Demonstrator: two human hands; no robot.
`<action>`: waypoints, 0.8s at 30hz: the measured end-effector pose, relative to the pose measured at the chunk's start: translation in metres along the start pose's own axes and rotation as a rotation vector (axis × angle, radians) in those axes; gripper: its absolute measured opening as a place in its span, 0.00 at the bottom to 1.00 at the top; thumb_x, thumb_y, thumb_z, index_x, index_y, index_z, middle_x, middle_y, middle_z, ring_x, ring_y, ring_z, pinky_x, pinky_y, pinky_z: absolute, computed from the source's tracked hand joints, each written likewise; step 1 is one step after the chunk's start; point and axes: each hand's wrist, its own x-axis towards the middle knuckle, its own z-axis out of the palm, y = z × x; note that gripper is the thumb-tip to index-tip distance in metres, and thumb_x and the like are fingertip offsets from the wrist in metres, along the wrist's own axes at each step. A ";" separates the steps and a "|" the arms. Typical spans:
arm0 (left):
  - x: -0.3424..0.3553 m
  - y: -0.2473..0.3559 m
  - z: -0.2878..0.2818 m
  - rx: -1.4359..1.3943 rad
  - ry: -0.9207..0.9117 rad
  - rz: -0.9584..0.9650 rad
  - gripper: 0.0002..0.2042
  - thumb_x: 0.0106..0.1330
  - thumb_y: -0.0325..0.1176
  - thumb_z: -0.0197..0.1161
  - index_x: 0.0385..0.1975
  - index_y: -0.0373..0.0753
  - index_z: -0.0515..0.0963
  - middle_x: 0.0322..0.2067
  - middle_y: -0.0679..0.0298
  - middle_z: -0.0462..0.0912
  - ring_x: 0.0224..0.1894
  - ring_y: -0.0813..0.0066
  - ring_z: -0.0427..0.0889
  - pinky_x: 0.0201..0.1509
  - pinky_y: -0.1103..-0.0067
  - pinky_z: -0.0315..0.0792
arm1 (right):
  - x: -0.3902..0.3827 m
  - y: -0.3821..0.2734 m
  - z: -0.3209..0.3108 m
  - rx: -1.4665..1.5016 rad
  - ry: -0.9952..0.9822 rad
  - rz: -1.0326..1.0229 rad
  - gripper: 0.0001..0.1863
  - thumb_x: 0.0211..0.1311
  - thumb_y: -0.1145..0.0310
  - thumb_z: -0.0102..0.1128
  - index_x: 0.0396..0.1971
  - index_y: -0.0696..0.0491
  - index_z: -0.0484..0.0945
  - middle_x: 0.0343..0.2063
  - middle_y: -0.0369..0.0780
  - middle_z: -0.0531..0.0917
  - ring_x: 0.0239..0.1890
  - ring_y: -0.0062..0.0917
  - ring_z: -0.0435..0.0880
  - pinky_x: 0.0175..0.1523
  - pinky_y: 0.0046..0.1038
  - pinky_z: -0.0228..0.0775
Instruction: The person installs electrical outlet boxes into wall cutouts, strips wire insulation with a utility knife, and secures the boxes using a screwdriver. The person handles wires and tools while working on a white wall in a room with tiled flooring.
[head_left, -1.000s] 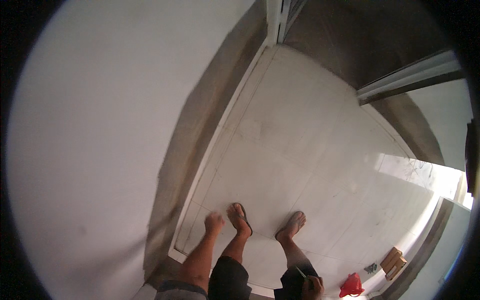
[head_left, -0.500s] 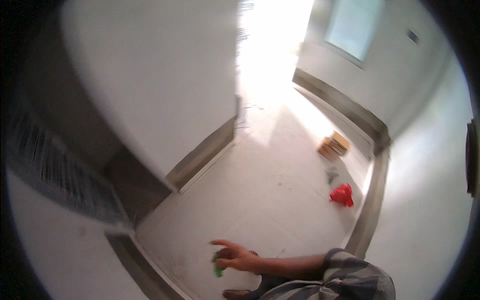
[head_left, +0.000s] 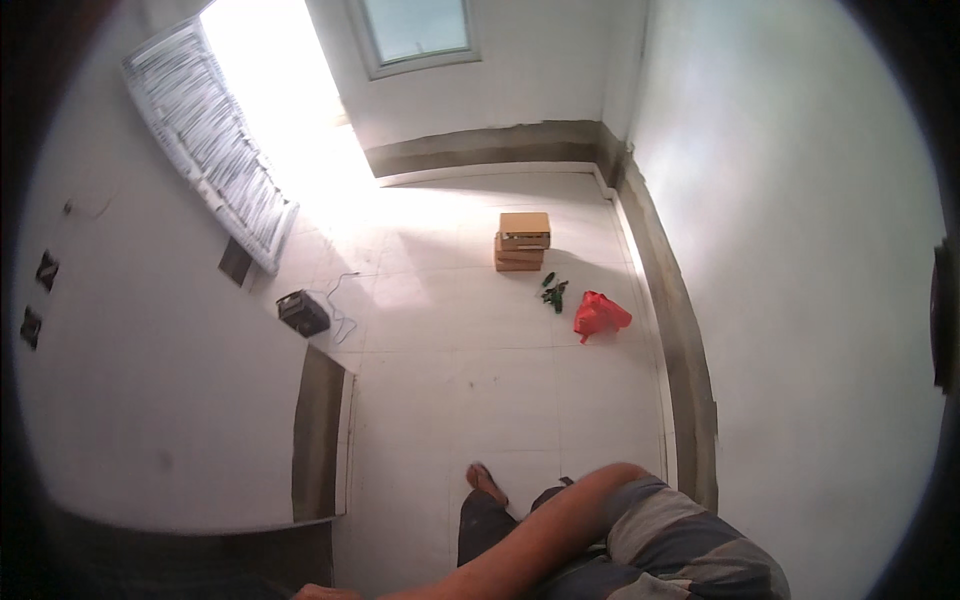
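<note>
My right forearm (head_left: 530, 545) crosses from the striped grey sleeve (head_left: 690, 540) at the lower right toward the lower left. Only the top edge of my right hand (head_left: 325, 593) shows at the bottom of the picture. Its fingers, and anything in them, are cut off from sight. My left hand is out of view. Below me my sandalled foot (head_left: 485, 482) and dark trouser leg (head_left: 485, 525) show on the pale tiled floor (head_left: 420, 420). No object is seen touching the visible part of my right hand.
Farther ahead stand stacked cardboard boxes (head_left: 522, 240), green-and-black tools (head_left: 554, 294) and a red plastic bag (head_left: 602, 315). At left sits a dark box-shaped device (head_left: 303, 314) with a cable (head_left: 343, 315). A plastic-covered door (head_left: 215, 130) stands by a bright doorway. White walls flank the floor.
My view has swung left and levelled. My right hand, earlier in full view with a small green thing at its fingers, has dropped to the lower edge. The dark device has come into view.
</note>
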 end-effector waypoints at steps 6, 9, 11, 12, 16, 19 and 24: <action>0.170 0.014 -0.109 -0.075 -0.172 0.261 0.10 0.60 0.33 0.69 0.30 0.32 0.80 0.24 0.52 0.82 0.24 0.72 0.77 0.29 0.71 0.74 | -0.037 0.032 -0.161 -0.387 0.027 -0.023 0.11 0.59 0.64 0.70 0.33 0.55 0.81 0.31 0.45 0.84 0.38 0.42 0.82 0.48 0.40 0.73; 0.259 0.020 -0.174 -0.172 -0.313 0.411 0.11 0.61 0.33 0.70 0.33 0.30 0.80 0.26 0.53 0.82 0.27 0.71 0.79 0.31 0.73 0.75 | -0.051 0.045 -0.250 -0.361 0.214 0.045 0.15 0.59 0.60 0.72 0.36 0.55 0.82 0.35 0.45 0.85 0.45 0.41 0.83 0.54 0.41 0.73; 0.319 0.035 -0.212 -0.246 -0.446 0.502 0.13 0.63 0.35 0.71 0.38 0.31 0.82 0.30 0.55 0.84 0.30 0.71 0.82 0.33 0.73 0.76 | -0.073 0.026 -0.309 -0.344 0.432 0.228 0.16 0.62 0.57 0.70 0.37 0.55 0.82 0.35 0.47 0.85 0.47 0.42 0.83 0.57 0.42 0.73; 0.348 0.046 -0.231 -0.277 -0.519 0.540 0.14 0.64 0.36 0.71 0.41 0.31 0.82 0.32 0.55 0.85 0.32 0.71 0.83 0.34 0.73 0.77 | -0.083 0.021 -0.340 -0.389 0.502 0.251 0.14 0.64 0.60 0.68 0.41 0.55 0.82 0.38 0.45 0.84 0.47 0.36 0.83 0.55 0.38 0.75; 0.448 0.061 -0.275 -0.556 -0.652 0.659 0.17 0.68 0.40 0.70 0.47 0.31 0.83 0.36 0.56 0.87 0.34 0.70 0.86 0.36 0.75 0.77 | -0.167 0.003 -0.450 -0.593 0.861 0.621 0.09 0.68 0.64 0.69 0.40 0.54 0.84 0.40 0.43 0.85 0.42 0.25 0.85 0.47 0.29 0.79; 0.502 0.053 -0.272 -1.018 -0.502 0.478 0.21 0.68 0.43 0.69 0.49 0.31 0.81 0.41 0.51 0.86 0.39 0.62 0.86 0.41 0.71 0.78 | -0.295 0.020 -0.502 -0.609 1.348 0.977 0.10 0.67 0.63 0.69 0.39 0.55 0.85 0.32 0.40 0.86 0.35 0.22 0.85 0.42 0.26 0.79; 0.669 0.079 -0.267 -1.082 0.041 0.159 0.16 0.76 0.41 0.61 0.45 0.31 0.82 0.34 0.58 0.84 0.34 0.74 0.82 0.35 0.75 0.77 | -0.489 0.056 -0.562 -0.279 2.134 1.163 0.10 0.67 0.65 0.66 0.34 0.58 0.84 0.23 0.37 0.84 0.26 0.19 0.82 0.35 0.24 0.77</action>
